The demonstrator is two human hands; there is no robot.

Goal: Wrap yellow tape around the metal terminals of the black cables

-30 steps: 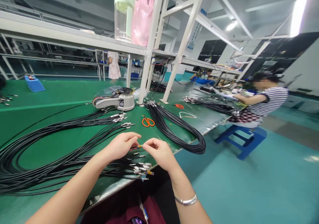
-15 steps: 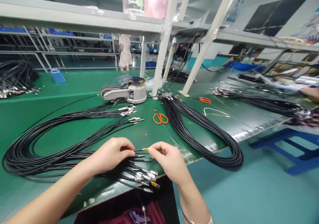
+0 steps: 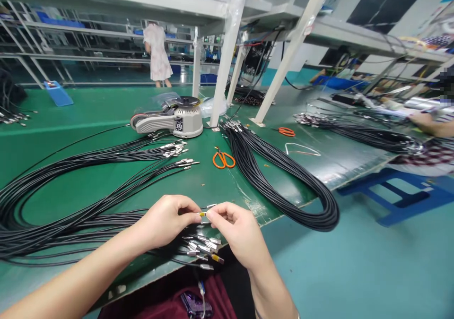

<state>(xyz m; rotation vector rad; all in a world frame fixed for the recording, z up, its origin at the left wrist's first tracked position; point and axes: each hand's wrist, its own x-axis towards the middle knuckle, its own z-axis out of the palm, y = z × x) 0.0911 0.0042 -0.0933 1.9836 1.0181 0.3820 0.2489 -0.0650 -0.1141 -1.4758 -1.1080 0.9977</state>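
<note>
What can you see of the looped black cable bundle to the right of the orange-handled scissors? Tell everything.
The looped black cable bundle is many thin, rubbery-looking cables laid side by side, bent into one long U. Silver, metallic-looking connectors cluster at its far end. It lies on the green tabletop, its rounded bend jutting past the near edge. The right hand is nearby but apart from it. The cables are too fine to count.

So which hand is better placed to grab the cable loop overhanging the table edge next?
Likely the right hand: it's nearer that cable loop than the left hand, though both are at a yellow-banded piece.
</note>
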